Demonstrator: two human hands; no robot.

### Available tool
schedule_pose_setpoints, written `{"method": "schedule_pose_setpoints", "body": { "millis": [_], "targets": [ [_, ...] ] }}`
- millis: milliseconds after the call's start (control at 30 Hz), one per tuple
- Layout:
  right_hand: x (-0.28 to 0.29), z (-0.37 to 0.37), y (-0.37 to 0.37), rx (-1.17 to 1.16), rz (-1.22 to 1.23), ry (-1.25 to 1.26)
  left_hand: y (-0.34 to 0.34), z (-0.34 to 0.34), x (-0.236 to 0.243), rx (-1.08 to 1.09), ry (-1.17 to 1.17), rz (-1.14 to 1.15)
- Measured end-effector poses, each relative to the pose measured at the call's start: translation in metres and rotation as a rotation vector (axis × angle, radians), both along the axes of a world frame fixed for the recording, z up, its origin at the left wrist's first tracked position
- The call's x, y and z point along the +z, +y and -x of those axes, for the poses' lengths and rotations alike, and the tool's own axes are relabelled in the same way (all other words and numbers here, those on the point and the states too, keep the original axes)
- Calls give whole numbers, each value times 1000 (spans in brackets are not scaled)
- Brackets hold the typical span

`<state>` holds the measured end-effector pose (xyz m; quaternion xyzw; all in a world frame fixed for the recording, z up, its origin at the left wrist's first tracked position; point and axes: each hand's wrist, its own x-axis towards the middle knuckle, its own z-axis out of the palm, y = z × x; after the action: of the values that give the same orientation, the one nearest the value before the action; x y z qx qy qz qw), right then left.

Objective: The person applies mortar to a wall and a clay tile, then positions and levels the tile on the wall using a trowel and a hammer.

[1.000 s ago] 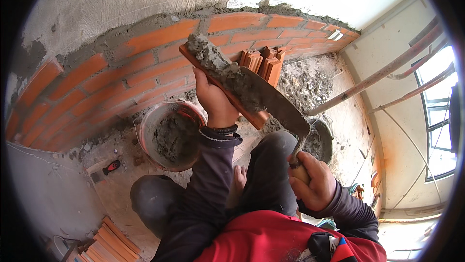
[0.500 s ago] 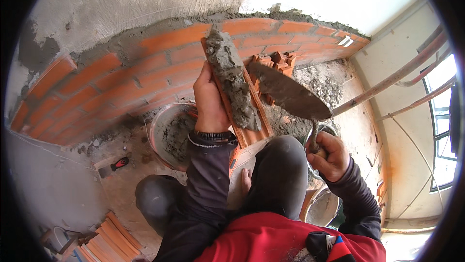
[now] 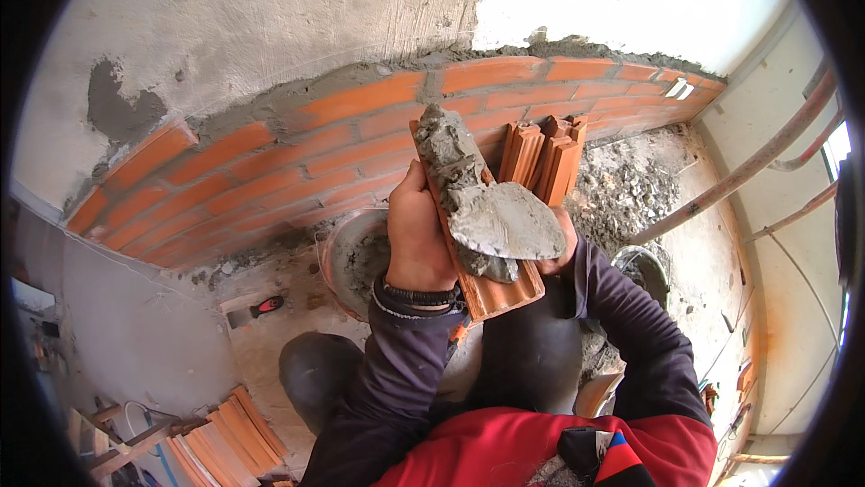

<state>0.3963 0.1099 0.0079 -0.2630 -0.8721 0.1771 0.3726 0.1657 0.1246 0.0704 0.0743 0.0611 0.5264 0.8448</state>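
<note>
Mortar-caked brick (image 3: 505,296) is gripped by left hand (image 3: 420,239), trowel (image 3: 512,224) is held by right hand (image 3: 560,245) at brick's 3 o'clock-ish.

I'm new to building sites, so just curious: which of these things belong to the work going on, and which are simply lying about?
In the work:
- brick, in the left hand
- mortar, on the brick
- trowel, in the right hand
- brick wall, probably

Lying about, it seems:
- red-and-black-handled tool, on the floor
- rubble, near the wall
</note>
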Motion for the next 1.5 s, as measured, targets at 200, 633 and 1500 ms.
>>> {"method": "schedule_pose_setpoints", "body": {
  "millis": [200,633,1500],
  "targets": [
    [-36,-17,14,-20,-42,-96,3,3,-16,-21,-7,36],
    [93,-63,-25,-534,212,-384,19,8,-15,306,134,23],
    [238,-21,-24,-231,523,-892,36,15,-35,240,52,-158]
  ]
}}
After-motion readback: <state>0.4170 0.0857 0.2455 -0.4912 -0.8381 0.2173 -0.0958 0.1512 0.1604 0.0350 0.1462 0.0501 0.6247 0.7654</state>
